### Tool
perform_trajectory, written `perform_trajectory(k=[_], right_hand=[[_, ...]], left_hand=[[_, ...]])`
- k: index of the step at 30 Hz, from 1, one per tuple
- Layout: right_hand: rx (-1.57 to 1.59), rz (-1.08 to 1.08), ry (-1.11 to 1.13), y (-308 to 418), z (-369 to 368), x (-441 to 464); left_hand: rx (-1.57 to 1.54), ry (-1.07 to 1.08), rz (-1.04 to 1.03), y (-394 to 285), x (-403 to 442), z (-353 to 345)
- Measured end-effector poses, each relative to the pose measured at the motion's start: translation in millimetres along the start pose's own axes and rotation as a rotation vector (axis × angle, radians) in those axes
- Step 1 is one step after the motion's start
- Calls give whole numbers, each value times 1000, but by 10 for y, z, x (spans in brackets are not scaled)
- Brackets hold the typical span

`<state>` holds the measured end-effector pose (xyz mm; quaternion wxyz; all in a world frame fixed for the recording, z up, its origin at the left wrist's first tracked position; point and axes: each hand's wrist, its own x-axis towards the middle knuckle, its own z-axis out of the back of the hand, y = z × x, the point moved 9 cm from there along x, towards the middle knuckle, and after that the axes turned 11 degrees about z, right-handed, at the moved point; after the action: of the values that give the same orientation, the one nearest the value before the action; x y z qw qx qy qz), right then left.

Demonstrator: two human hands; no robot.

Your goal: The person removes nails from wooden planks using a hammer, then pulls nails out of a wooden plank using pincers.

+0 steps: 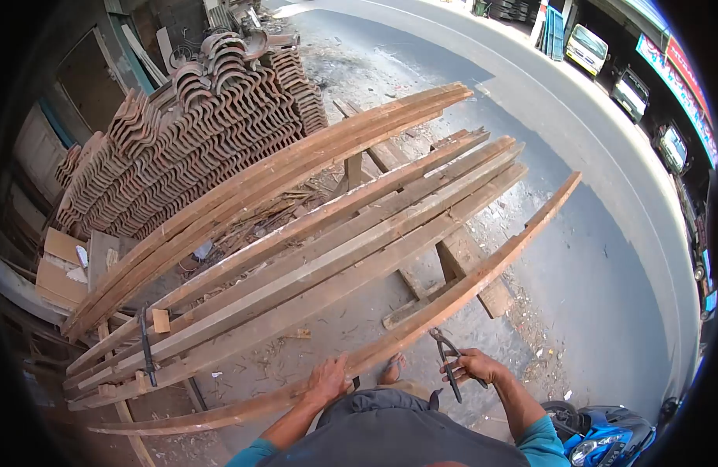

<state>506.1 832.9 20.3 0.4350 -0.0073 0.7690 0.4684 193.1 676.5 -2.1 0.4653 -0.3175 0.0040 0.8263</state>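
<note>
My left hand (328,380) is closed over the near wooden beam (445,309), which runs diagonally in front of my body. In my right hand (472,366) is a pair of pincers (450,372), its jaws pointing toward the beam and its handles spread apart. The pincers' head is close to the beam's near edge; whether it touches the wood I cannot tell. Beyond lie several long weathered beams (328,257), side by side on wooden supports (476,272).
Stacked curved roof tiles (211,140) stand at the back left. A dark metal bar (147,346) and a small wood block (161,321) lie across the beams' left ends. A blue motorbike (608,436) is at lower right. Beyond the road (593,148) are parked vehicles (586,48).
</note>
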Motion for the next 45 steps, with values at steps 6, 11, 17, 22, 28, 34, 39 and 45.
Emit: perform_trajectory(k=[6, 11, 17, 22, 28, 34, 39, 45], right_hand=[[-14, -40, -4, -74, -1, 70], [130, -23, -41, -126, 36, 86], [393, -16, -234, -504, -332, 199], [450, 90, -423, -620, -666, 350], [73, 420, -690, -780, -849, 696], [185, 386, -482, -284, -882, 385], [119, 233, -434, -332, -263, 233], [42, 117, -297, -214, 143, 256]], left_hand=[[-6, 16, 8, 26, 1, -45], [-18, 34, 3, 58, 1, -102], [54, -43, -82, 92, 78, -368], [-14, -25, -94, 58, 29, -231], [-125, 265, 7, 139, 316, 45], [-101, 356, 10, 116, 358, -64], [-97, 218, 35, 98, 268, -23], [-12, 157, 29, 68, 202, -42]])
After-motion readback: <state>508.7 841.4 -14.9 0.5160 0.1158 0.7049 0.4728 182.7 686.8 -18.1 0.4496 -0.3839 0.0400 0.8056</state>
